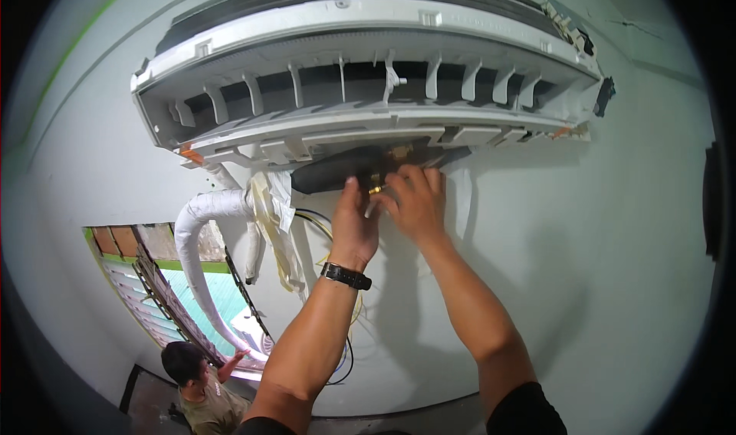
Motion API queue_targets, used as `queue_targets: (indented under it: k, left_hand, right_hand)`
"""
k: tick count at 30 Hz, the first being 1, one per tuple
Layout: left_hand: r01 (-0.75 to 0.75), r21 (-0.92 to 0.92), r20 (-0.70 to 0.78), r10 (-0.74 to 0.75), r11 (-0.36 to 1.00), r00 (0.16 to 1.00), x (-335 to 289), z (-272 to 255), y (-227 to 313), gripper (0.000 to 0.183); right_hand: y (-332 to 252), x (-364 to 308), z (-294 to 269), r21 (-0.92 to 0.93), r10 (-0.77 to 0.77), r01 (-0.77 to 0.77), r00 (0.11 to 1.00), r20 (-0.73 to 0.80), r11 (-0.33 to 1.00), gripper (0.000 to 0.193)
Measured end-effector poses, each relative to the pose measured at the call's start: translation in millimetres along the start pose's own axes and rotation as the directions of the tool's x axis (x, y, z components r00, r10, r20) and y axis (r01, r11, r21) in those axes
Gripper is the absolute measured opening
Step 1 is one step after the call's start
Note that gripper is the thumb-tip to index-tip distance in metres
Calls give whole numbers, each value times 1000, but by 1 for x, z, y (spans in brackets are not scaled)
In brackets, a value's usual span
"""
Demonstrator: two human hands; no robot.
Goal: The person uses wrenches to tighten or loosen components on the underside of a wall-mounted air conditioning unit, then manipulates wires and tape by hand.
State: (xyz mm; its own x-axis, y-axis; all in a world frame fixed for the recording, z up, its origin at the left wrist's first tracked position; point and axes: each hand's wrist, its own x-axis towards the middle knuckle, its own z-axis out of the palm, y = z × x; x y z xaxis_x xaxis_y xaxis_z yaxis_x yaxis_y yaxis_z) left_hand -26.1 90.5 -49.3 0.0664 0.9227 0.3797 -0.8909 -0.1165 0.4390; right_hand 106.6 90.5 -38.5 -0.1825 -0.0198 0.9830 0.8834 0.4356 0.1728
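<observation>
Both my arms reach up under a white wall-mounted air conditioner indoor unit (pixel 366 121) with its front cover off. My left hand (pixel 356 228), with a black watch on its wrist, is closed at the end of a black foam-insulated pipe (pixel 330 172), thumb against the foam; its other fingers are mostly hidden. A brass pipe fitting (pixel 376 183) shows between my two hands. The fingers of my right hand (pixel 419 205) are curled in around this fitting from the right side. Behind the fingertips, more brass-coloured metal is partly in shadow beneath the unit.
A white-wrapped pipe bundle (pixel 192 228) curves down toward the louvred window (pixel 176 282) at left. Loose tape strips (pixel 272 228) and thin wires (pixel 349 351) hang beside my left arm. Another person (pixel 203 389) is below the window, one hand at the bundle's lower end.
</observation>
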Motion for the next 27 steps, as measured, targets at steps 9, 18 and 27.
queue_targets:
  k: [9,18,27]
  left_hand:
    - [-34,223,212,-14,974,977,26,-5,1,13]
    - [74,-2,301,-70,997,951,41,-18,0,10]
    - [-83,137,216,52,987,975,36,-16,-4,14]
  right_hand:
    - [-1,1,-6,85,35,-41,997,68,996,26]
    - [-5,-4,6,164,122,-120,993,1,979,22]
    - [-4,-6,6,280,189,-182,982,1,943,22]
